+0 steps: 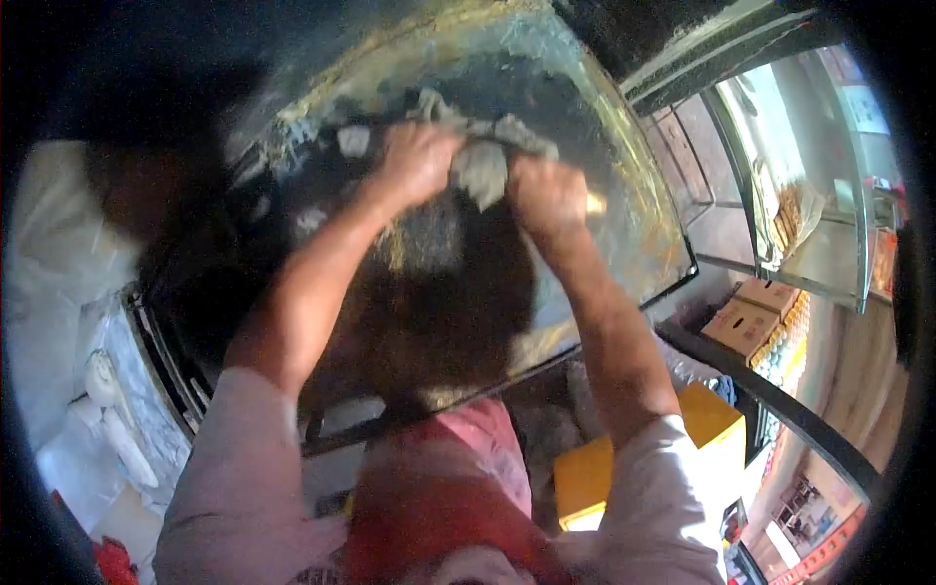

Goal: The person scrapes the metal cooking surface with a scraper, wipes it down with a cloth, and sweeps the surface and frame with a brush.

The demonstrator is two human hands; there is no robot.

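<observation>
A greyish, crumpled cloth (481, 175) lies bunched on a large dark surface (609, 249) with worn, yellowish-streaked edges. My left hand (419, 161) is closed on the left part of the cloth. Gripping the right part, my right hand (548, 193) has its fingers curled into a fist. Cloth shows between the two hands and beyond them; the parts under my fingers are hidden. A small pale patch (353, 141) sits left of my left hand, too blurred to name. Both arms reach forward over the surface.
Below my right arm stands a yellow box (717, 424). Cardboard boxes (746, 327) sit at the right beyond a dark rail (780, 405). A glass-sided cabinet (829, 195) stands at the upper right. Pale wrapped items (117, 429) lie at the left.
</observation>
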